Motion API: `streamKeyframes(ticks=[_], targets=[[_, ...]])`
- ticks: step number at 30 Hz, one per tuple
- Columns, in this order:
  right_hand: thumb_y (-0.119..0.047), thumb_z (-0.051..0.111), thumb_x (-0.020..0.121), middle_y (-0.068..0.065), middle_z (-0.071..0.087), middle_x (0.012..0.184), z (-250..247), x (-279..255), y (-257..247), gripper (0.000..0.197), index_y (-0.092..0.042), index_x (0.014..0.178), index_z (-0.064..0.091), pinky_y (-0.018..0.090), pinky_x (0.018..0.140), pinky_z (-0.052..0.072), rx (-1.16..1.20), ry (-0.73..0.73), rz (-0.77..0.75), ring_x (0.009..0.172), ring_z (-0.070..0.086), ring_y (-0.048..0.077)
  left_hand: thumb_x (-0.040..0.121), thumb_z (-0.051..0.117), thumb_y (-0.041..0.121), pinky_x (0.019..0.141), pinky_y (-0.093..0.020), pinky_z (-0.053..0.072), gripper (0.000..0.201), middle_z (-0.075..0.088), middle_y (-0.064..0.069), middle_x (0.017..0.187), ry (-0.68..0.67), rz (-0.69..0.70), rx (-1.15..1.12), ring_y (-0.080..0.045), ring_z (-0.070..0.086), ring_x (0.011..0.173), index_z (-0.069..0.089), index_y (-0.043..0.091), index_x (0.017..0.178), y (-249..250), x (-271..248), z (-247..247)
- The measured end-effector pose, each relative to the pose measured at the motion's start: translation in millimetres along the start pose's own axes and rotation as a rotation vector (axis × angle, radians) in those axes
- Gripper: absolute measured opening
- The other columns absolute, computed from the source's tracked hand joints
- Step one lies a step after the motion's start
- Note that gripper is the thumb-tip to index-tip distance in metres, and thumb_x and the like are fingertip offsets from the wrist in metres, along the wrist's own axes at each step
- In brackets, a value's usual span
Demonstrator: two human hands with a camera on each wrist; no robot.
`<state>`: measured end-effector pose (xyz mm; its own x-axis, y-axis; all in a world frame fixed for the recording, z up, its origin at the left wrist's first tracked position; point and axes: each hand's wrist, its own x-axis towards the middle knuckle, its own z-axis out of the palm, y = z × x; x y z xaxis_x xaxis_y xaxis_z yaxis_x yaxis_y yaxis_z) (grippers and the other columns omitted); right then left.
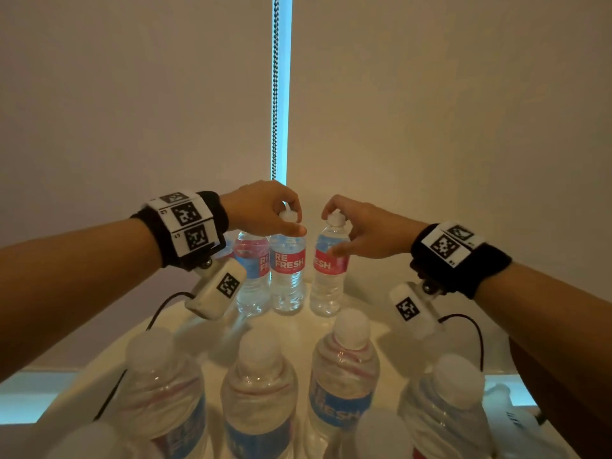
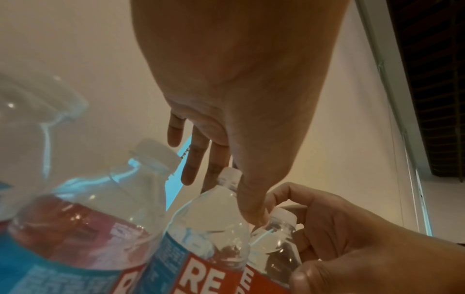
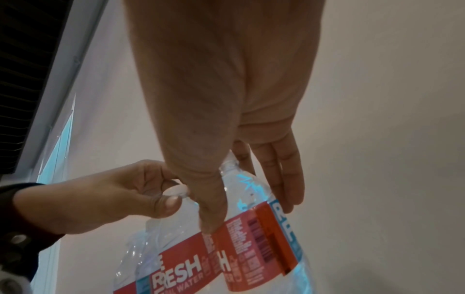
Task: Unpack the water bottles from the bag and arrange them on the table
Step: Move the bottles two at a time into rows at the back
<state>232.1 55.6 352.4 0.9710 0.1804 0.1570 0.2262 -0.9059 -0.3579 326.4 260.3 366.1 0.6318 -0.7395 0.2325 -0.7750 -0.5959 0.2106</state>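
A: L hand?
B: My left hand pinches the white cap of the middle clear plastic water bottle w/ red-blue REFRESH label, fingers curled round the top.

A: R hand?
B: My right hand grips the cap of the right clear plastic bottle w/ same label, thumb on its shoulder.

A: Where are they?
B: Both upright at the back of the white table, near each other, a third bottle just left. Blurry front-row bottles closer to me.
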Motion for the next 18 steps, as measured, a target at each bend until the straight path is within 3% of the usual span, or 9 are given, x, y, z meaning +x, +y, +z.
streamKeyframes(ticks=[5, 12, 18], targets=[[-0.016, 0.076, 0.085, 0.006, 0.061, 0.118, 11, 11, 6, 0.051, -0.018, 0.125, 0.044, 0.02, 0.063, 0.052, 0.031, -0.024, -0.01, 0.076, 0.061, 0.004, 0.081, 0.072, 0.052, 0.088, -0.042, 0.055, 0.024, 0.068, 0.0, 0.106, -0.021, -0.017, -0.002, -0.018, 0.063, 0.093, 0.063, 0.033, 0.093, -4, 6, 6], [-0.015, 0.075, 0.086, -0.002, 0.056, 0.113, 15, 18, 3, 0.052, -0.019, 0.128, 0.044, 0.019, 0.065, 0.053, 0.067, -0.023, -0.013, 0.076, 0.06, 0.004, 0.086, 0.069, 0.048, 0.077, -0.028, 0.046, 0.029, 0.064, 0.001, 0.105, -0.034, -0.029, 0.001, -0.016, 0.059, 0.091, 0.065, 0.024, 0.103, -8, 12, 14], [-0.018, 0.075, 0.087, -0.003, 0.056, 0.117, 20, 16, 6, 0.058, -0.022, 0.134, 0.041, 0.015, 0.061, 0.049, 0.064, -0.001, -0.001, 0.075, 0.059, 0.002, 0.086, 0.068, 0.05, 0.079, -0.029, 0.047, 0.026, 0.061, 0.004, 0.104, -0.053, -0.021, 0.033, -0.015, 0.059, 0.091, 0.058, 0.029, 0.098, -8, 12, 14]])
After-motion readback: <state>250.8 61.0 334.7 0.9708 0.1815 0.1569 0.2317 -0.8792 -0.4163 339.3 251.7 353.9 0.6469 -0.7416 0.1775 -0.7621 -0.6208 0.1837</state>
